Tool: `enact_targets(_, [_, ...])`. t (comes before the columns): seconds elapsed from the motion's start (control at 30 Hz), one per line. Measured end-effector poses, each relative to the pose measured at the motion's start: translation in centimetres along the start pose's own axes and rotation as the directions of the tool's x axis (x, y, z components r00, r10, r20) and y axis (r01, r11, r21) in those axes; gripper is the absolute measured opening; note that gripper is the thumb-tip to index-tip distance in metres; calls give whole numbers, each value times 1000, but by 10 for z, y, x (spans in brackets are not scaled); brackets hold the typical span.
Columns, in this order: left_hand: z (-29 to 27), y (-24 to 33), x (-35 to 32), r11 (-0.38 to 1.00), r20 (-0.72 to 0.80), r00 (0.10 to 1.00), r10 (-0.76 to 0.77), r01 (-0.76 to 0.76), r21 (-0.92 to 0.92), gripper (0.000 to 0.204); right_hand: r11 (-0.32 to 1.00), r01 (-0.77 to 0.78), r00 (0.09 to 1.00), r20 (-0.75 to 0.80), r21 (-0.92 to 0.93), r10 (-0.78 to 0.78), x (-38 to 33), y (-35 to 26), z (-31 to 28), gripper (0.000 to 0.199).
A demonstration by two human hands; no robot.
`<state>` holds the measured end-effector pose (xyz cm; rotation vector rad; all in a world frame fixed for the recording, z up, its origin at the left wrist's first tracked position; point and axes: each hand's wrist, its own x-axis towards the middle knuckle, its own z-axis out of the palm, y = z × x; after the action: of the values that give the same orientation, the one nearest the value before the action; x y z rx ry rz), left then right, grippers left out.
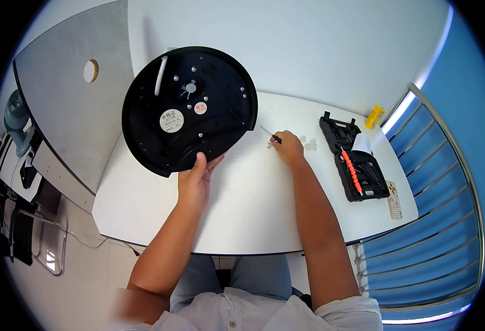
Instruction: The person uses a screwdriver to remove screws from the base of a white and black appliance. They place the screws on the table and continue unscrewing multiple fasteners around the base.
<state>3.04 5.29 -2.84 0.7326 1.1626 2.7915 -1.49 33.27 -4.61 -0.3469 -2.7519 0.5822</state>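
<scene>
Gripped at its lower edge by my left hand (197, 179), a large round black disc-shaped cover (165, 146) stands tilted up above the table. Its face carries a silvery hub, several screw heads, a white round sticker, a smaller pinkish one and a short pale strip near the top. The thumb lies on the disc's face and the fingers go behind it. My right hand (290, 147) is closed around a thin screwdriver (276, 138) with a metal shaft and black handle, low over the tabletop. Small pale, partly see-through bits (310, 144) lie beside that hand; their kind is unclear.
An opened black tool case (358, 156) with an orange flexible shaft (352, 172) lies at the right. Near it are a yellow container (375, 117) and a patterned card-like piece (394, 201). A metal railing (463, 165) borders the right; a grey partition (71, 110) the left.
</scene>
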Motion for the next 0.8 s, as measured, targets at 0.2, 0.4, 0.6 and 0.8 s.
enact_targets(0.2, [2, 5, 0, 1000, 34, 999, -7, 7, -4, 48, 999, 31, 999, 36, -35, -30, -2, -1, -5, 9])
enact_targets(0.4, [2, 9, 3, 999, -9, 1000, 27, -27, -32, 47, 997, 59, 998, -35, -50, -60, 1, 5, 3, 10])
enact_targets(0.6, [-4, 8, 5, 997, -13, 1000, 7, -8, -77, 44, 981, 39, 995, -97, 190, -21, 3, 13, 2, 12])
enact_targets(0.8, [-2, 6, 4, 994, 13, 999, 33, -31, -107, 44, 932, 66, 988, -157, 357, -10, 1, 12, -5, 10])
